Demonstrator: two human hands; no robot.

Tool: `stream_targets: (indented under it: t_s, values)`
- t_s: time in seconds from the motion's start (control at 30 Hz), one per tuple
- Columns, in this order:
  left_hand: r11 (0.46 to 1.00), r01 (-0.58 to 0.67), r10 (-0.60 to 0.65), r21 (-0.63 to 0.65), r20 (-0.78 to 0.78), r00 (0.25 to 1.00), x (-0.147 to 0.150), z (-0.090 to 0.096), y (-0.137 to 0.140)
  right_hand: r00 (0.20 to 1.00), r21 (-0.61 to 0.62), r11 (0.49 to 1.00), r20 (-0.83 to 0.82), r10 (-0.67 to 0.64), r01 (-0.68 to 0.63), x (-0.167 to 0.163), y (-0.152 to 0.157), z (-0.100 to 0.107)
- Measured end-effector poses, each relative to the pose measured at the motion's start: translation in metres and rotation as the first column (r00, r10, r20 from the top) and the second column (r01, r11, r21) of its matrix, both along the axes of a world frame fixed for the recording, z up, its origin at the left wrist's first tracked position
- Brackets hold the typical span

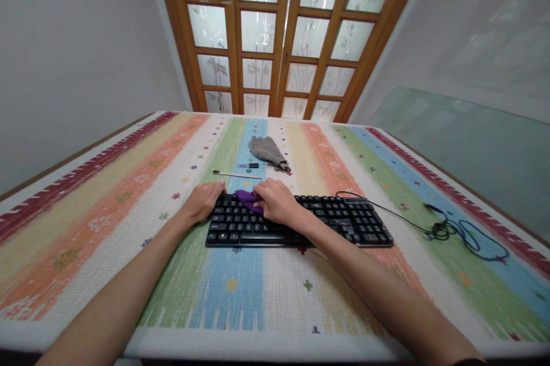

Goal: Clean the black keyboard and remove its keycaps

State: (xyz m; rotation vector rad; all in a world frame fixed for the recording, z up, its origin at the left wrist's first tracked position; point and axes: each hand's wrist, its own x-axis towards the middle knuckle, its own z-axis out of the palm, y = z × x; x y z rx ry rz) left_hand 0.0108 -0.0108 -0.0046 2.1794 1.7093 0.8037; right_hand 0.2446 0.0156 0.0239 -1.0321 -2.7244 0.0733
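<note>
A black keyboard [361, 220] lies flat on the striped tablecloth. My left hand [204, 201] grips its far left corner, fingers curled around the edge. Bunched under the fingers of my right hand [277, 201] is a purple cloth [248, 200], pressed on the keys of the upper left part. My right hand and wrist hide some of the middle keys. Just beyond the keyboard lies a thin toothbrush [237, 175] with a dark head. Behind it sit a small black object with thin prongs [254, 165] and a crumpled grey cloth [267, 150].
The keyboard's black cable [442, 231] runs off to the right and ends in a loose tangle on the striped tablecloth [275, 291]. Wooden doors with glass panes [258, 28] stand beyond the table, and a greenish glass panel [468, 142] leans at the right wall.
</note>
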Motion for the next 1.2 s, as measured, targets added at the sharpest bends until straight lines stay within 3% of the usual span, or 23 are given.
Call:
stream_targets:
  t_s: [0.13,0.3,0.6,0.8,0.93,1.2]
  values:
    - [1.0,-0.001,0.001,0.003,-0.017,1.0,0.001,0.001,-0.001,0.996,0.04,0.998,0.07,-0.052,0.049,-0.003,0.002,0.006]
    - [1.0,0.003,-0.003,0.004,-0.008,1.0,0.001,0.001,0.0,0.996,0.068,0.995,0.038,-0.074,0.072,-0.001,0.002,0.004]
    - [1.0,0.016,-0.017,-0.012,-0.014,1.0,-0.001,0.001,0.0,0.963,-0.169,0.984,-0.251,-0.101,0.059,0.006,0.016,0.016]
    - [1.0,0.028,-0.028,0.01,-0.005,1.0,-0.001,0.0,0.0,0.996,-0.002,0.996,-0.029,0.084,-0.084,-0.013,0.003,0.005]
    - [1.0,0.028,-0.028,0.014,-0.021,0.999,-0.001,-0.001,0.001,0.996,0.069,0.995,0.063,0.068,-0.072,-0.021,0.002,0.001]
    - [1.0,0.012,-0.012,0.015,-0.021,1.0,0.0,0.0,0.0,0.996,0.171,0.985,0.084,0.019,-0.033,-0.022,0.0,0.004]
